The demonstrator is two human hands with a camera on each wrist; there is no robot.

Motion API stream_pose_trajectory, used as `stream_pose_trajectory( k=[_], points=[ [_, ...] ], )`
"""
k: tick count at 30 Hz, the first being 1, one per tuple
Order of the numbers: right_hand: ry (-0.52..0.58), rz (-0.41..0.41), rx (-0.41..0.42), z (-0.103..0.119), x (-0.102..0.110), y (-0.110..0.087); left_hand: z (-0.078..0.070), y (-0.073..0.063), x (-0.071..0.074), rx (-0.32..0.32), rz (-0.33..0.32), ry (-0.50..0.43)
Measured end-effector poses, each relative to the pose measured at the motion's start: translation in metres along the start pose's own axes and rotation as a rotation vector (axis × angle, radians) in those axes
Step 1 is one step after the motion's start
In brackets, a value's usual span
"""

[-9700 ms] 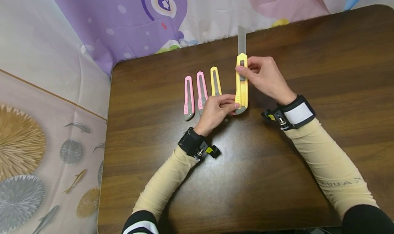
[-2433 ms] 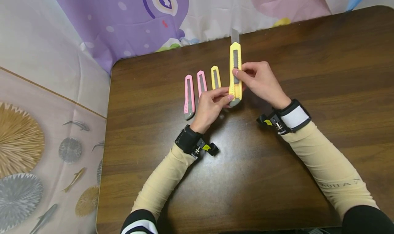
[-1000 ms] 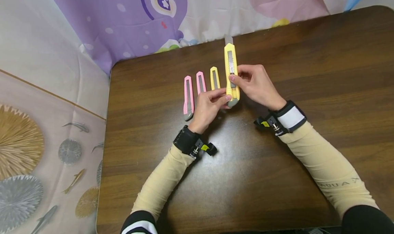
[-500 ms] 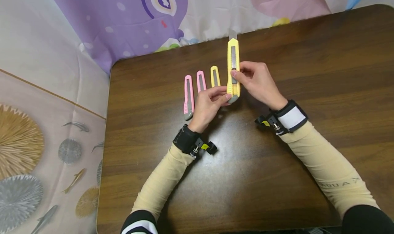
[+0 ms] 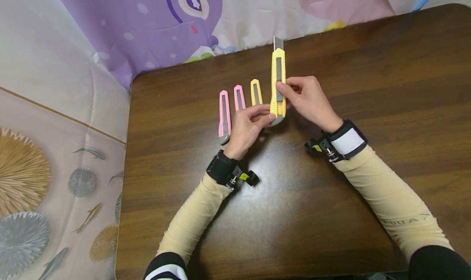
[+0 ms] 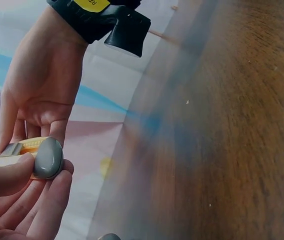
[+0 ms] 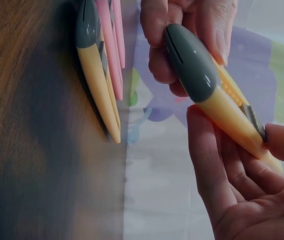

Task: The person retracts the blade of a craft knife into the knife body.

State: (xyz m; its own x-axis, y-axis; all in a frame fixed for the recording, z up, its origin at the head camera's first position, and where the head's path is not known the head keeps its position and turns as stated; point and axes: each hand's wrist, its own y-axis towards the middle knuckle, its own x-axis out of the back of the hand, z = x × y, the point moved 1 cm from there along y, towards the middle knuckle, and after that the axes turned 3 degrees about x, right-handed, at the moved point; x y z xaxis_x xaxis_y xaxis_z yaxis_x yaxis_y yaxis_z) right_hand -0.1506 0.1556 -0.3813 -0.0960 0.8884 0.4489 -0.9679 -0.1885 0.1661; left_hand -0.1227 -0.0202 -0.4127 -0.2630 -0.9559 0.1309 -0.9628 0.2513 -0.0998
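A yellow utility knife (image 5: 278,65) is held above the table, its short grey blade (image 5: 278,43) pointing away. My left hand (image 5: 245,128) pinches the handle near its grey end cap (image 6: 48,158), thumb on top. My right hand (image 5: 310,100) grips the handle's right side, its thumb on the grey slider (image 5: 279,92). In the right wrist view, that thumb presses the slider of the knife (image 7: 232,117) while fingers support it from beneath. Two pink utility knives (image 5: 225,114) and a second yellow one (image 5: 256,92) lie left of it; my left hand partly covers some.
The brown wooden table (image 5: 287,214) carries everything. Behind it hangs a printed curtain (image 5: 243,18) in purple, white and pink, close to the blade tip. Another patterned cloth (image 5: 81,120) hangs along the left side.
Since the oldest frame, the exposed blade has become much shorter, the slider has moved down toward the end cap, and both hands have shifted slightly left. Over the last second, little has moved.
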Motion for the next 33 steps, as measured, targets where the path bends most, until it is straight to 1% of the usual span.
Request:
stream_pose_trajectory(
  k=[9,19,26,30,33],
  points=[
    [-0.040,0.024,0.014,0.0021,-0.0027,0.0013,0.0007,-0.0028,0.0017,0.010,-0.015,0.006],
    [-0.041,0.029,0.016,0.0025,-0.0004,-0.0022,-0.0017,-0.0051,-0.0023,0.002,-0.005,0.016],
    [-0.044,0.033,0.017,0.0048,0.0030,-0.0011,-0.0059,-0.0030,-0.0016,-0.010,-0.001,0.054],
    [-0.027,0.053,0.008,0.0035,0.0025,-0.0013,-0.0053,-0.0023,-0.0006,-0.007,0.002,0.055],
    [-0.016,0.053,0.007,0.0022,0.0013,-0.0016,-0.0052,-0.0020,0.0004,-0.016,-0.003,0.058]
  ],
)
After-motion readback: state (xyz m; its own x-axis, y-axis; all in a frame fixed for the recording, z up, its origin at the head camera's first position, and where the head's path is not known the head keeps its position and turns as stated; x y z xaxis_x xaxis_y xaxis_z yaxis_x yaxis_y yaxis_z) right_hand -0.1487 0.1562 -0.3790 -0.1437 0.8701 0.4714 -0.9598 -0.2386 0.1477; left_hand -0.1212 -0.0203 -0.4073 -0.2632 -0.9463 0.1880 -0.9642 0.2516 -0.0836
